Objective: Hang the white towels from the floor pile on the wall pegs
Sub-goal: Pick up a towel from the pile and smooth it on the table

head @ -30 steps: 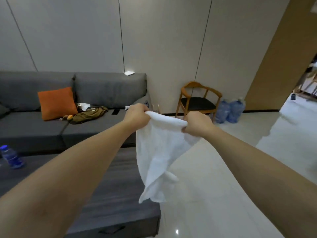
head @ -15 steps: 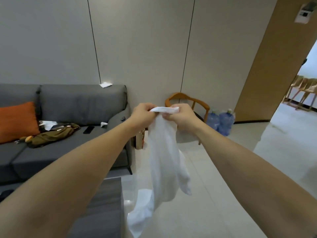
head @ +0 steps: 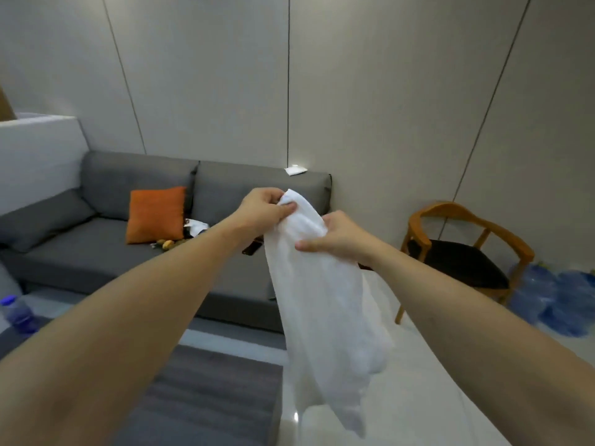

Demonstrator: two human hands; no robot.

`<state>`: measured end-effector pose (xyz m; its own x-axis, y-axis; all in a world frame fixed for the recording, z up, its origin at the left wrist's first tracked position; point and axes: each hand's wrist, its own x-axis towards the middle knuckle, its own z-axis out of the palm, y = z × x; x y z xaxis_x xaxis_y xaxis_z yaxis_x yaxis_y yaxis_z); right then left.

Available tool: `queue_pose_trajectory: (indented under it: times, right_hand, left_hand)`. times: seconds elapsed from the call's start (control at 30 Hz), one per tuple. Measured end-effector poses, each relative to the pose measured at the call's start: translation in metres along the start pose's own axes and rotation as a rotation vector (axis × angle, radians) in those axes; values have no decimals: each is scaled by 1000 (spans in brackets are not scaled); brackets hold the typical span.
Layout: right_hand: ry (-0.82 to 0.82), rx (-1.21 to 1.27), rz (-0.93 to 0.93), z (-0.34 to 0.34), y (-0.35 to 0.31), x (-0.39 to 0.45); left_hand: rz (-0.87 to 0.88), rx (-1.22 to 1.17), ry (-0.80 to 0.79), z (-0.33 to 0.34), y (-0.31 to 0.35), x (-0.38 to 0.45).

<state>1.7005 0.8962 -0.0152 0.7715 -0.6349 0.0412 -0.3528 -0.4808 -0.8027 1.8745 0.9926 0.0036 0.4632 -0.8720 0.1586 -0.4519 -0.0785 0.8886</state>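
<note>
Head view: we hold a white towel (head: pixel 325 284) up in front of us with both hands, arms stretched forward. Our left hand (head: pixel 264 209) pinches the towel's top end, thumb pressed on the cloth and fingers curled behind it. Our right hand (head: pixel 338 238) grips the bunched cloth just below and to the right, thumb across the front. From there the towel hangs down in long folds, its lower end loose above the pale floor (head: pixel 418 397).

Behind the towel stands a grey sofa (head: pixel 96 252) against a panelled wall (head: pixel 354 91). An orange cushion (head: pixel 156 214) leans on the sofa's back, and small items lie on the seat beside it, too blurred for us to tell apart. A white scrap (head: pixel 295 169) rests on top of the sofa's backrest. To the right, a wooden chair (head: pixel 463 249) with a dark seat stands near the wall, with blue water jugs (head: pixel 553 300) on the floor just beside it. At the lower left a dark desk (head: pixel 209 397) shows, and a blue-capped bottle (head: pixel 17 313) stands at the far left edge.
</note>
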Motion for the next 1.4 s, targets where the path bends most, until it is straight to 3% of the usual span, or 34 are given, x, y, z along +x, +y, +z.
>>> queue_pose_trajectory:
  times: [0.3,0.4,0.57,0.73,0.9,1.03,1.23,1.4]
  right_hand:
    - [-275,-339,-170,90,-62,178]
    - [-187,-375,-279,137,-108,234]
    - [22,-191,-567,202,-216,288]
    - [67,-80,-829,238,-283,297]
    - [-148,-154,-951,267,-274,288]
    - [-321,-310,-961,295,-231,277]
    - [-541,-414,-932,331,-123,251]
    - [-709,-538,-878,351,-6,220]
  left_hand:
    - [-109,-52,603,-212,-82,29]
    - [-141,-38,788,-288,-100,11]
    - [-134,21,1175,-393,-98,-41]
    - [-118,147,1390,-437,-75,-101]
    - [-225,245,1486,-411,-83,-154]
    - [-440,321,1538,-358,-112,-193]
    - [-768,333,1596,-224,-173,-239]
    - [-1062,307,1522,-96,-227,-267]
